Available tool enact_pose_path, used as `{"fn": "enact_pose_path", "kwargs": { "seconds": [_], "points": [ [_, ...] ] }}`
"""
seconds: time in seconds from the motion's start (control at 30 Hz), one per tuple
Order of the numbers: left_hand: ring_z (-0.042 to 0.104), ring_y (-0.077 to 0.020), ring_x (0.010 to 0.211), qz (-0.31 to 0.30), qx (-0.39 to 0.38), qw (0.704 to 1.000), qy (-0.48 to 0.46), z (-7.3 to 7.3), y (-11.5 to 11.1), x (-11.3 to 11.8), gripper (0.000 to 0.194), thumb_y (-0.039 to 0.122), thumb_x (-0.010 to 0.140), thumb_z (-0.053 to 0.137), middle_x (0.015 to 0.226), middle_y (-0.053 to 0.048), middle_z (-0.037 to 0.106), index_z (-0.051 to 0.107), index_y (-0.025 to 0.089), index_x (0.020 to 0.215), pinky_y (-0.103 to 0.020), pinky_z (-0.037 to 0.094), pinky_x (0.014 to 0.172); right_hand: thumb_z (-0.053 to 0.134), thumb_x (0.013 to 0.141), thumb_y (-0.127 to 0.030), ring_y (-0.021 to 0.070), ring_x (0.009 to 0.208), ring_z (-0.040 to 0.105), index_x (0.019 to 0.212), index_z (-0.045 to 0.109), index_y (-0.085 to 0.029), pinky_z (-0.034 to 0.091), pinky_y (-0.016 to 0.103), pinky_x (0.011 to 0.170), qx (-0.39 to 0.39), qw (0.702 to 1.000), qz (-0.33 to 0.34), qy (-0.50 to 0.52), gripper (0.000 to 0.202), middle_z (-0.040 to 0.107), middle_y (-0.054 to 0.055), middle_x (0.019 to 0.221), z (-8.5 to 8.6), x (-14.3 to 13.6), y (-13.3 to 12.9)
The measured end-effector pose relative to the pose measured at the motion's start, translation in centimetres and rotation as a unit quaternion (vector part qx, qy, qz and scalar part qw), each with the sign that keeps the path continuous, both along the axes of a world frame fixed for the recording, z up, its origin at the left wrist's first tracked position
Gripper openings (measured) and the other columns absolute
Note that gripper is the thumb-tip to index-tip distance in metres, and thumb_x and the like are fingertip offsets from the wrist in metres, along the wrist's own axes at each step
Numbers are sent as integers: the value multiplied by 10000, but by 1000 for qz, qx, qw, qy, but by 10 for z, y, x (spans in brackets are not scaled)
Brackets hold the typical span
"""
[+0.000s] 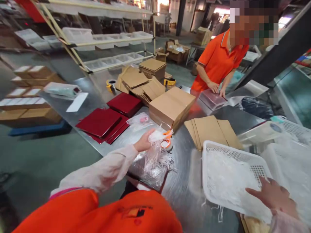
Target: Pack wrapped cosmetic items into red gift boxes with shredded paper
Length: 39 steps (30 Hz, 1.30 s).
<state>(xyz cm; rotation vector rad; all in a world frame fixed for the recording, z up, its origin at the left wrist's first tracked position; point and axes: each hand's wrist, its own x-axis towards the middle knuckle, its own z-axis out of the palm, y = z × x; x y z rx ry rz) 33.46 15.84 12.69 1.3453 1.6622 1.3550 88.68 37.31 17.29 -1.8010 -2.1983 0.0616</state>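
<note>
My left hand (143, 141) is closed around a clump of white shredded paper (156, 137) above the metal table. More shreds hang below it over a clear-wrapped flat box (148, 173) at the table's near edge. Just beyond the clump lies an orange-handled tape roll (166, 144), partly covered. My right hand (274, 195) is over the near right side of a white plastic basket (204, 171), its fingers spread. White shredded filler (228, 176) fills much of that basket. The right hand appears to hold nothing.
Dark red boxes (99, 123) lie left of a large cardboard carton (171, 105). Flat cardboard pieces (209, 129) lie behind the basket. Across the table, a person in orange (218, 61) has both hands on a wrapped box (212, 98). A shelf rack (111, 42) stands behind.
</note>
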Motion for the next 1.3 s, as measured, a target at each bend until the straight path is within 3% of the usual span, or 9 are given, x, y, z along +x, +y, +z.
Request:
{"fn": "enact_pose_path", "kwargs": {
  "seconds": [0.07, 0.2, 0.3, 0.43, 0.6, 0.8, 1.03, 1.17, 1.3],
  "points": [
    [600, -223, 982, -80, -29, 989, 120, -19, -4, 3, 346, 273, 762, 641, 1059, -84, 662, 614, 161, 1089, -357, 473, 921, 757, 552, -597, 445, 990, 664, 859, 744, -305, 456, 645, 796, -14, 999, 6, -33, 424, 680, 283, 1111, 12, -30, -30],
    [508, -320, 1205, -156, -91, 918, 352, -53, -22, 6, 461, 179, 735, 647, 1263, -149, 604, 606, 169, 1194, -475, 367, 1044, 584, 808, -613, 304, 959, 702, 1135, 696, -266, 570, 483, 825, -129, 965, 214, 78, 490, 729, 136, 1098, 3, -154, -104],
    [435, -379, 1257, -162, -148, 881, 418, -65, -30, 13, 618, 181, 672, 691, 1342, -187, 543, 561, 157, 1275, -553, 341, 1036, 618, 869, -499, 273, 1039, 670, 1249, 655, -236, 568, 421, 870, -130, 928, 328, 118, 464, 714, 108, 1153, -39, -258, -154],
    [488, -346, 1179, -153, -174, 895, 380, -70, -25, 18, 527, 185, 700, 688, 1262, -186, 574, 577, 136, 1214, -482, 404, 997, 737, 827, -325, 318, 1240, 544, 1378, 579, -231, 471, 477, 1014, -35, 910, 410, 58, 581, 616, 121, 1365, -106, -349, -187],
    [484, -334, 1248, -226, -95, 915, 320, -76, -36, -13, 720, 266, 714, 720, 1373, -175, 542, 485, 139, 1382, -463, 385, 1085, 646, 848, -101, 251, 1025, 614, 1225, 687, -297, 467, 400, 878, -65, 912, 406, 5, 427, 730, 52, 1080, -150, -363, -174],
    [535, -274, 1168, -166, -81, 924, 335, -87, -51, -34, 250, 204, 928, 522, 1177, -106, 695, 703, 199, 1101, -446, 406, 1052, 616, 842, -93, 274, 1065, 567, 1119, 736, -307, 420, 428, 895, -61, 936, 345, -15, 370, 692, 68, 1098, -140, -366, -171],
    [616, -275, 1026, -91, -185, 907, 368, -91, -21, -21, 263, 128, 934, 469, 1081, -182, 682, 729, 110, 965, -409, 510, 890, 543, 893, -136, 303, 1262, 465, 1367, 590, -202, 339, 492, 1062, 69, 923, 379, 6, 481, 590, 138, 1353, -134, -395, -193],
    [646, -258, 989, -100, -176, 909, 363, -93, -17, -20, 256, 100, 927, 473, 986, -159, 715, 728, 113, 952, -409, 518, 924, 515, 969, -185, 259, 1209, 519, 1309, 632, -190, 368, 432, 1047, -3, 921, 386, -54, 359, 651, 110, 1309, -149, -406, -186],
    [618, -225, 1119, -98, -58, 944, 309, -103, -45, -23, 365, 20, 873, 458, 1155, -120, 713, 702, 142, 1116, -400, 496, 1023, 534, 964, -173, 245, 1139, 563, 1287, 650, -166, 415, 390, 983, -72, 935, 331, -102, 344, 691, 105, 1243, -159, -413, -179]
  ]
}}
